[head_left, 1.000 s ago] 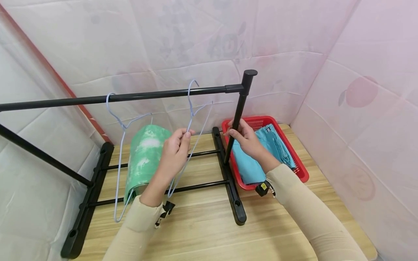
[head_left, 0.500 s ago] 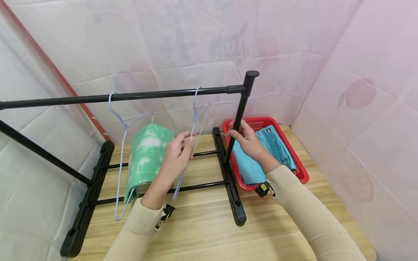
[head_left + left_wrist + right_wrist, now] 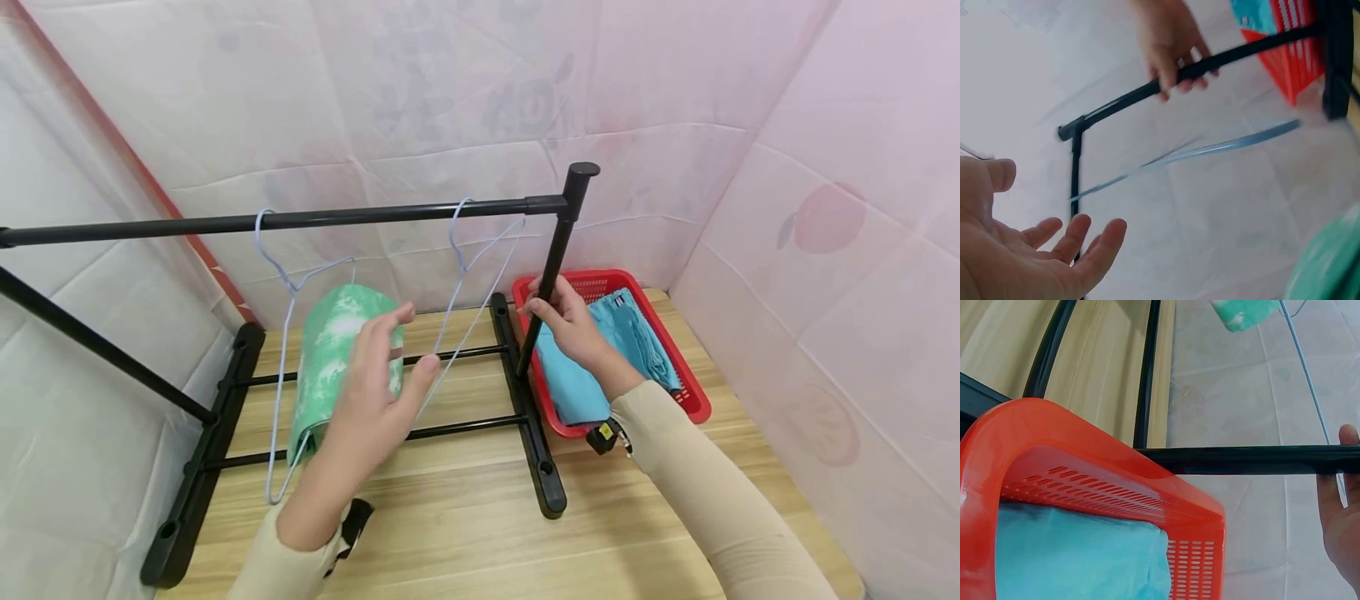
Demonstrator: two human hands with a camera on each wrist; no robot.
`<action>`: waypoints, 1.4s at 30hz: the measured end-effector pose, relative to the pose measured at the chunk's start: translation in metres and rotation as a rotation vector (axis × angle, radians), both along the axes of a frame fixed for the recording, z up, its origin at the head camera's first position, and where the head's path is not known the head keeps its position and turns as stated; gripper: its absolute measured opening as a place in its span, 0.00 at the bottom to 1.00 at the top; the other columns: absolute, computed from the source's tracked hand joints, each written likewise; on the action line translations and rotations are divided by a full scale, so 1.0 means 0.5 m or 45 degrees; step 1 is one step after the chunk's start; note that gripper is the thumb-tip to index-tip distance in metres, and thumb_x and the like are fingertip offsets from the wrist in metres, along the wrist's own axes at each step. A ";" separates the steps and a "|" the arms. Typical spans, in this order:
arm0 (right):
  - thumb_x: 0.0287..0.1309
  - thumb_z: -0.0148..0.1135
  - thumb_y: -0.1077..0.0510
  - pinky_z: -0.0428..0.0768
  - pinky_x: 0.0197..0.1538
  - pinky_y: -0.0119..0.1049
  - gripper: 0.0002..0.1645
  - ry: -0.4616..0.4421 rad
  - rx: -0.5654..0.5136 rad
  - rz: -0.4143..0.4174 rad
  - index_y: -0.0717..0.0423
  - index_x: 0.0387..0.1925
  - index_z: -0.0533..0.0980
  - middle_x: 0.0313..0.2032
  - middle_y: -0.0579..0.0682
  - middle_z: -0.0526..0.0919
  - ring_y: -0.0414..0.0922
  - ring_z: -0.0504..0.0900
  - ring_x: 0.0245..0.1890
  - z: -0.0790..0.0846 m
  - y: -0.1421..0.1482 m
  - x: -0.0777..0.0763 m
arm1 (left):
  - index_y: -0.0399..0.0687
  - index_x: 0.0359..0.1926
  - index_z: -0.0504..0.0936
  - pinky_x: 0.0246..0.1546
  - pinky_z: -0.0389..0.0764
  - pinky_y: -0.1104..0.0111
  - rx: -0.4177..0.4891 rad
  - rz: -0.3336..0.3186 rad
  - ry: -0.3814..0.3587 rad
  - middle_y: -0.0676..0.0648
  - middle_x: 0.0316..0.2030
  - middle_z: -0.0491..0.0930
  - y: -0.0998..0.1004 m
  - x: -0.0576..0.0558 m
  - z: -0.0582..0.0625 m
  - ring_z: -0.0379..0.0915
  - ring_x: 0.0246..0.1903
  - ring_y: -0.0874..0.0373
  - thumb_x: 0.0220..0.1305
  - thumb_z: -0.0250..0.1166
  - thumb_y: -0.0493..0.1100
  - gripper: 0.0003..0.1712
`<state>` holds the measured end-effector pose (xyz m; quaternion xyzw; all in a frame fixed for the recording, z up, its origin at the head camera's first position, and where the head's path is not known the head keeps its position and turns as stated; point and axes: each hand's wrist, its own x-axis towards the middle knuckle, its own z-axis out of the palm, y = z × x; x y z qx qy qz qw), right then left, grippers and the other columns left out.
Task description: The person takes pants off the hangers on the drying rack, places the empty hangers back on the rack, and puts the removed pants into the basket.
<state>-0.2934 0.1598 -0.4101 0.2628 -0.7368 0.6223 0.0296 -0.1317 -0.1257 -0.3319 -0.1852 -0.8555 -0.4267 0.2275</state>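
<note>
Two pale blue wire hangers hang by their hooks from the black bar (image 3: 360, 218) of a clothes rack. My left hand (image 3: 367, 400) is beside the right-hand hanger (image 3: 452, 310), apart from it, with fingers and thumb spread and nothing in them; the left wrist view shows the spread fingers (image 3: 1075, 240) too. A green and white cloth (image 3: 341, 342) drapes over the bottom of the left-hand hanger (image 3: 280, 367). On the rack's right upright post (image 3: 551, 258), my right hand (image 3: 573, 329) grips with thumb and fingers.
Behind the right post stands a red perforated basket (image 3: 690, 383) with folded blue cloth (image 3: 573, 379) inside. The rack's black feet (image 3: 551, 492) rest on a wooden table (image 3: 450, 533). Pale printed sheets (image 3: 420, 92) enclose the back and sides.
My left hand has released the right-hand hanger and drawn back toward the lower left, its fingers spreading. That hanger has slid slightly right along the bar. The right hand stays on the post.
</note>
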 end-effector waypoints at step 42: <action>0.74 0.52 0.62 0.79 0.55 0.35 0.10 0.030 -0.015 -0.080 0.55 0.53 0.67 0.42 0.65 0.79 0.61 0.81 0.47 -0.014 0.014 0.008 | 0.42 0.63 0.66 0.08 0.53 0.63 0.469 -0.170 -0.507 0.49 0.26 0.69 -0.229 0.036 -0.034 0.52 0.14 0.56 0.81 0.43 0.44 0.17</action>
